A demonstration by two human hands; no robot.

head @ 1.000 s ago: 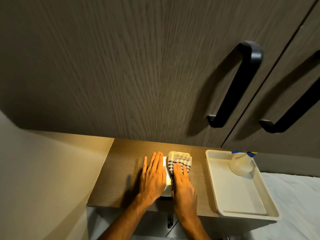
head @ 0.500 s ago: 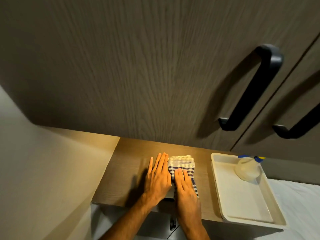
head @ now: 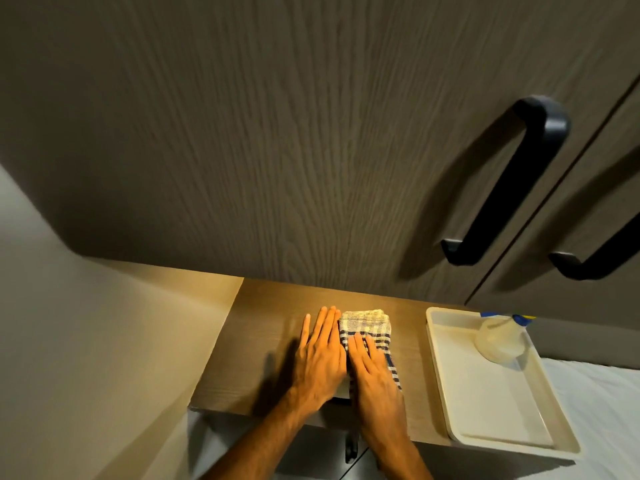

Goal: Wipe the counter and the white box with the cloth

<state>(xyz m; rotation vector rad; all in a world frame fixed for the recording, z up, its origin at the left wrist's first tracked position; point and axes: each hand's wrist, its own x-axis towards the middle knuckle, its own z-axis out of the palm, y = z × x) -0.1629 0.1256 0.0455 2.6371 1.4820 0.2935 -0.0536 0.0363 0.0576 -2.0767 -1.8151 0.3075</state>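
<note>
On the wooden counter [head: 263,341] my left hand [head: 322,358] lies flat, fingers straight and close together, over the white box. Only a pale sliver of the white box [head: 342,388] shows between my wrists. My right hand [head: 375,372] presses palm-down on the folded blue-and-white checked cloth [head: 367,322]. The cloth lies beside my left fingers and reaches beyond my right fingertips. Its near part runs along under my right hand.
A white tray [head: 485,403] sits at the right on the counter, with a clear spray bottle [head: 502,341] in its far corner. Dark cabinet doors with black handles [head: 502,188] hang low above. A pale wall closes the left side; the counter's front edge is under my wrists.
My right hand has drawn the cloth over the box, so the bright box top between my hands is now covered. My left hand stays flat in place.
</note>
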